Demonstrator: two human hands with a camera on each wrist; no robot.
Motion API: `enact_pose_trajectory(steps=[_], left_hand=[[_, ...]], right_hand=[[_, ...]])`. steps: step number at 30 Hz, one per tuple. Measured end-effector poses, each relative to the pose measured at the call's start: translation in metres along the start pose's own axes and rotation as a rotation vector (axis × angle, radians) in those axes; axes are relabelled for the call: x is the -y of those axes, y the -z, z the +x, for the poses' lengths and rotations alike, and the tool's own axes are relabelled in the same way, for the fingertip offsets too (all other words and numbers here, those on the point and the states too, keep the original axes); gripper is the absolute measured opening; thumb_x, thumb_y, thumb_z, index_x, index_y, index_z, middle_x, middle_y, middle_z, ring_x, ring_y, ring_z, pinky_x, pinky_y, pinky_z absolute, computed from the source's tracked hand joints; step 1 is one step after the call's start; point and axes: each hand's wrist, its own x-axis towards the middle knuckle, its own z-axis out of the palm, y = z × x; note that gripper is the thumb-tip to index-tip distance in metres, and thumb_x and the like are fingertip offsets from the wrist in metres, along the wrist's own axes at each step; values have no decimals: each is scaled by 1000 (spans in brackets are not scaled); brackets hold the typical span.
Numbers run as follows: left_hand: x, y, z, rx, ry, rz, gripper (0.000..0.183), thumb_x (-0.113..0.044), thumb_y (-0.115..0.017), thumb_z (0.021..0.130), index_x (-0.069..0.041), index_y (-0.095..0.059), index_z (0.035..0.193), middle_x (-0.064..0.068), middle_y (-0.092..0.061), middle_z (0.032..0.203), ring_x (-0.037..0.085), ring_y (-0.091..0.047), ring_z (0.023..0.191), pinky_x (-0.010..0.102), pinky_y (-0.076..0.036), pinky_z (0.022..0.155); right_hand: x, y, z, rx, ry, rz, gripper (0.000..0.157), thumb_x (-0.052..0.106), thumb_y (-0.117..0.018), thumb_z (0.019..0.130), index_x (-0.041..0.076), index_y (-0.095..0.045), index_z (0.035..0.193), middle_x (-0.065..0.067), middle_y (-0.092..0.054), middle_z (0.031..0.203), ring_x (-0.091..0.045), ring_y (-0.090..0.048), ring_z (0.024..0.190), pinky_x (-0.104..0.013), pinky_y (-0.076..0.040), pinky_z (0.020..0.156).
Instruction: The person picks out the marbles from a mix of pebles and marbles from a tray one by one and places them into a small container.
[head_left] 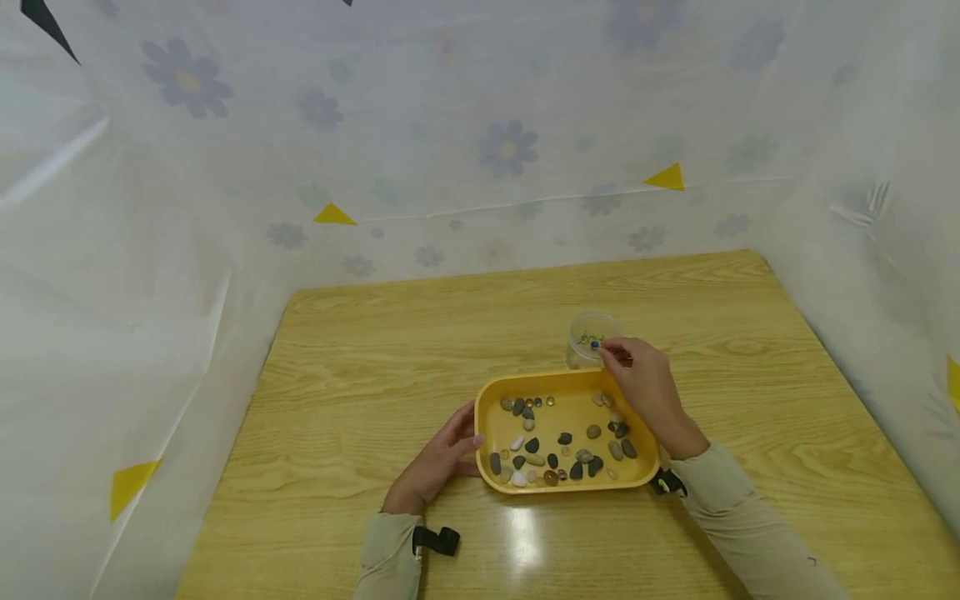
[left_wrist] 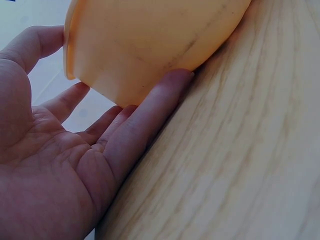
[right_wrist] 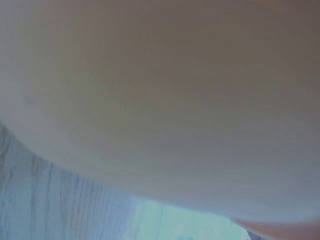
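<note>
The thumb and fingertips of my right hand (head_left: 643,375) pinch a small blue marble (head_left: 595,344) at the mouth of a clear plastic cup (head_left: 581,358). Small green-tinted round pieces (head_left: 585,338) show inside that cup. Nearer to me is a yellow tray (head_left: 547,379) with stones and a few glass marbles (head_left: 551,401) in it. My left hand (head_left: 438,462) holds the tray's left end: in the left wrist view its thumb meets the rim and its other fingers lie along the outer wall (left_wrist: 150,45). A blurred pale surface fills most of the right wrist view, hiding the fingertips.
A wood-grain table (head_left: 360,375) carries the tray and cup. Pale plastic sheeting with flower prints (head_left: 508,148) surrounds its back and sides. Grey stones (head_left: 595,465) and white ones (head_left: 518,478) are scattered in the tray, mostly towards its near side.
</note>
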Motion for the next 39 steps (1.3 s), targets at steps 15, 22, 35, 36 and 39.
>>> enact_pose_trajectory(steps=[15,22,35,36,39], left_hand=[[3,0,-1,7,-6,-12,55,-17,-49,97,-31,-26,146,16,-37,140,36,-49,114,50,-53,77],[1,0,-2,4,-1,-5,56,-18,-49,98,-31,-25,146,14,-35,142,36,-49,116,49,-53,77],[-1,-1,-1,1,2,11,55,-18,-50,97,-31,-27,145,14,-38,140,35,-49,115,48,-53,77],[-2,-1,-1,0,2,12,55,-18,-50,97,-32,-27,145,14,-38,140,34,-49,115,48,-53,77],[-2,-1,-1,-1,5,14,55,-18,-50,97,-32,-27,145,13,-38,140,34,-49,115,48,-53,77]], right_hand=[[3,4,-3,9,-6,7,18,13,-64,88,1,-68,101,-10,-67,91,-20,-64,78,-34,-56,66],[7,1,-7,46,-9,14,18,16,-64,89,2,-68,100,-7,-66,90,-18,-63,79,-33,-56,66],[26,-18,-20,219,-18,-12,15,15,-65,88,5,-69,98,-5,-66,91,-17,-62,80,-34,-55,67],[27,-20,-21,230,-10,-23,14,15,-65,87,5,-69,97,-4,-66,91,-17,-62,79,-34,-55,67],[28,-27,-23,247,33,-67,13,13,-68,85,5,-71,95,-4,-67,89,-16,-62,75,-32,-54,64]])
